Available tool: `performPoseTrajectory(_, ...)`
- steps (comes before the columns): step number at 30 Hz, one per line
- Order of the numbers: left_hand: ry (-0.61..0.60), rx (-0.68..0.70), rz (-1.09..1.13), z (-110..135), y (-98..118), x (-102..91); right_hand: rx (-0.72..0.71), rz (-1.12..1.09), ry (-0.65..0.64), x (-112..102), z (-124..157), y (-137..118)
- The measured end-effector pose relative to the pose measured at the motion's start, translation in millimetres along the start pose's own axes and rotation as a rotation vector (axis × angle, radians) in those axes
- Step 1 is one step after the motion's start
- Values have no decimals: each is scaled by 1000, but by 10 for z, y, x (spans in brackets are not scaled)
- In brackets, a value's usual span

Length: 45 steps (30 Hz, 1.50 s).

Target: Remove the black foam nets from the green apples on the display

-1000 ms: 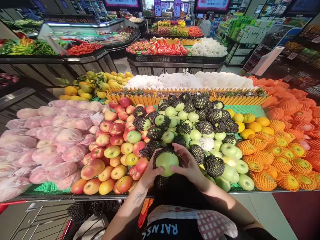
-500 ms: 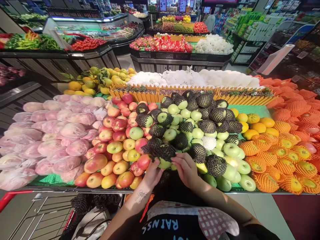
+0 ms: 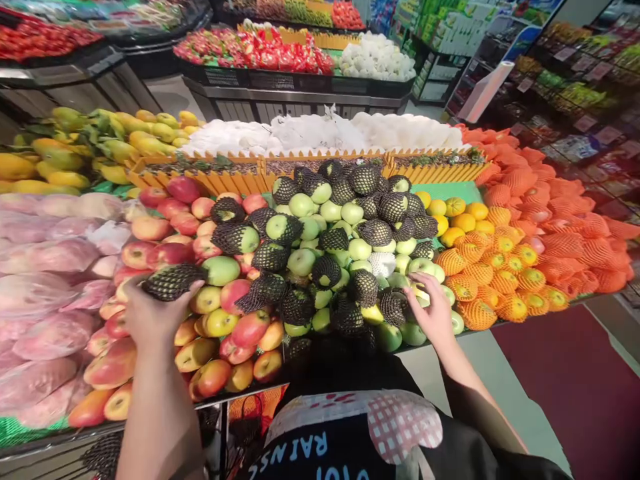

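Bright, likely overhead light; white wrapped fruit nearly washes out on my feed. Dark shadow along the right forearm. Shelves at right read dim, soft. Pink bagged fruit slightly smeared; wide-angle stretching toward edges.

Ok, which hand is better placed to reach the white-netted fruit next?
Probably the right hand: it is nearer the white-netted fruit, while the left hand is around a black-netted fruit farther off.
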<state>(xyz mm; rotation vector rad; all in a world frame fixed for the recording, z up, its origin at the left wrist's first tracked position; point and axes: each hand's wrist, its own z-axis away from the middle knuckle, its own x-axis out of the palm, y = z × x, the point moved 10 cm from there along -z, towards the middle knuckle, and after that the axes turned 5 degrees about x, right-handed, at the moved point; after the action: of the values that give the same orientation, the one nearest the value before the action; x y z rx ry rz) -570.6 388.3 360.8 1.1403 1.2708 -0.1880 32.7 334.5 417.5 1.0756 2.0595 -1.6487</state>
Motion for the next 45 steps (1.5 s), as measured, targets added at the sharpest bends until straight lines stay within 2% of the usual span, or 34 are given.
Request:
performPoseTrajectory(2, -38, -58, -36, -34, -89, 57, 29, 105, -64, 43, 64, 190)
performPoseTrajectory(5, -59, -109, -62, -92, -112, 117, 60, 199, -220, 260, 194, 365)
performPoseTrajectory(8, -80, -169, -19, -146, -113, 167, 85, 186, -387, 486, 301, 418)
performPoseTrajectory(10, -89, -186, 22, -136, -94, 168, 95, 158, -450, 541, 319, 417)
performPoseTrajectory(13, -40, -76, -9, -10, 62, 70, 62, 139, -525, 550, 299, 416)
performPoseTrajectory(18, 187, 322, 32, 558, 602, -178, -56, 301, -625, 686, 298, 541)
performPoseTrajectory(20, 229, 464, 63, 807, 819, -199, -62, 322, -615, 752, 291, 608)
performPoseTrajectory(24, 302, 610, 109, 1163, 1121, -227, -81, 296, -588, 824, 292, 685)
performPoseTrajectory(28, 314, 696, 187, 1449, 1361, -252, -98, 257, -500, 720, 271, 693)
performPoseTrajectory(30, 308, 736, 262, 1600, 1473, -264, -85, 217, -396, 594, 226, 626)
performPoseTrajectory(32, 220, 787, 406, 1749, 1604, -209, -30, 110, -214, 408, 157, 499)
performPoseTrajectory(33, 95, 810, 503, 1822, 1691, -111, -3, 29, -118, 326, 135, 407)
performPoseTrajectory(34, -87, 820, 618, 1908, 1787, 36, 12, -64, -41, 280, 124, 291)
performPoseTrajectory(35, -315, 811, 748, 2027, 1889, 219, -4, -159, -10, 296, 121, 135)
performPoseTrajectory(37, -806, 705, 1042, 2359, 2063, 570, -106, -308, -79, 491, 132, -278)
performPoseTrajectory(38, -1001, 608, 1186, 2521, 2118, 695, -179, -354, -144, 624, 148, -509)
performPoseTrajectory(39, -1114, 487, 1305, 2625, 2138, 791, -256, -369, -215, 762, 168, -734)
performPoseTrajectory(40, -1133, 360, 1389, 2653, 2115, 874, -343, -364, -273, 882, 187, -951)
performPoseTrajectory(41, -1074, 228, 1431, 2618, 2038, 956, -432, -337, -338, 1002, 199, -1146)
performPoseTrajectory(43, -866, -45, 1418, 2470, 1734, 1098, -582, -252, -504, 1254, 166, -1429)
performPoseTrajectory(45, -706, -249, 1387, 2332, 1382, 1155, -671, -119, -701, 1529, 0, -1526)
